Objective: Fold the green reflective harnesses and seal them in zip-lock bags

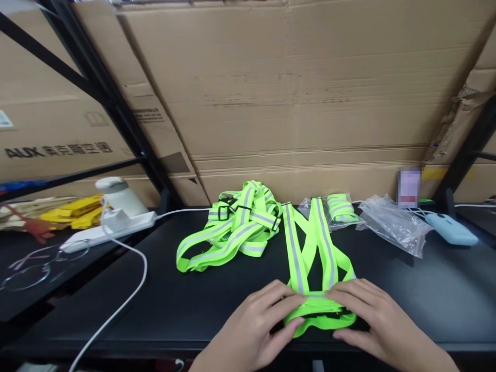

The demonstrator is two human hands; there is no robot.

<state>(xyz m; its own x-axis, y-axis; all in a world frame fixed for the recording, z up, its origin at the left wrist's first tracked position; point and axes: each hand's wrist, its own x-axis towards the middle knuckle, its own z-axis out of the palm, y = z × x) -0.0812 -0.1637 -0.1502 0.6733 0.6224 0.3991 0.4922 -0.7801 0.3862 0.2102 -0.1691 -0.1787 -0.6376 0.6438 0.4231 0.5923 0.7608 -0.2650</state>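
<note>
A neon-green reflective harness [329,258] with grey stripes lies on the black tabletop in front of me. Two of its straps stretch away toward the cardboard, while its waistband is bunched at the near end. My left hand [263,318] pinches the left side of that band between thumb and fingers. On the right side, my right hand [374,315] has its fingertips over the band and its thumb at the near edge. A loose heap of similar green reflective straps [232,240] with black buckles sits to the left of the harness.
Behind the harness is a rolled green strap [341,209] in clear plastic. Crumpled plastic bags [399,222], a phone [409,188] and a light-blue power bank [451,229] are at right. A power strip [112,232], white cable [135,289], bottle [124,196] and glasses [27,276] are at left.
</note>
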